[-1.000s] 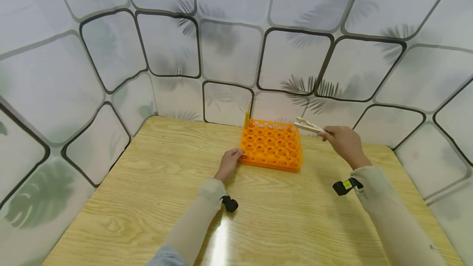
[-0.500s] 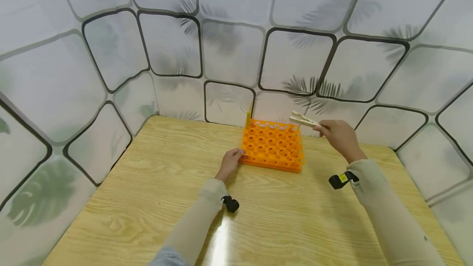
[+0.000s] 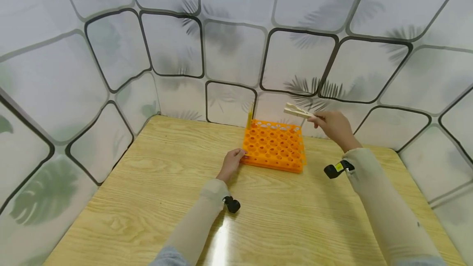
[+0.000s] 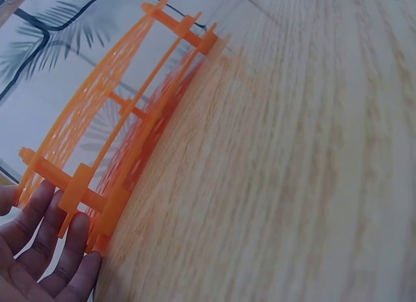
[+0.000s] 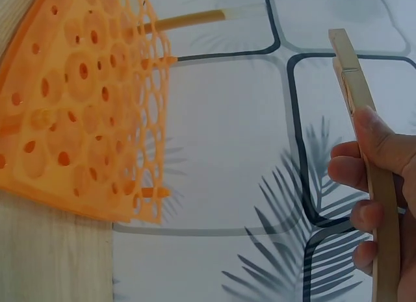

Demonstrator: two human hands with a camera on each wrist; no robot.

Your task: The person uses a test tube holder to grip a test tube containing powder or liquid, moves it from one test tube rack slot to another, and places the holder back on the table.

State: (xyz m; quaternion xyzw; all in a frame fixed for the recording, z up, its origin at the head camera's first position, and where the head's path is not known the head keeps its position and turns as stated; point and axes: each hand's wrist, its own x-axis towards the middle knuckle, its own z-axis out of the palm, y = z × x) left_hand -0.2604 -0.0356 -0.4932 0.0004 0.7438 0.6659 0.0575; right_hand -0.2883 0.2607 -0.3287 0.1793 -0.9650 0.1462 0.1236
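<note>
Hands (image 3: 232, 162) (image 3: 334, 128), two, hold one clamp (image 5: 386, 204), one rack (image 3: 272, 153) with one tube (image 3: 249, 120).

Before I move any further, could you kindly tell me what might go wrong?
The clamp in your right hand could knock the tube, which stands well above the rack. Your left hand grips the rack at its near-left corner, so a bump on the far side might swing it.

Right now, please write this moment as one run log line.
left grip: holds orange rack, near-left corner; right grip: holds wooden clamp, raised; yellow tube: stands in rack, far-left corner
</note>
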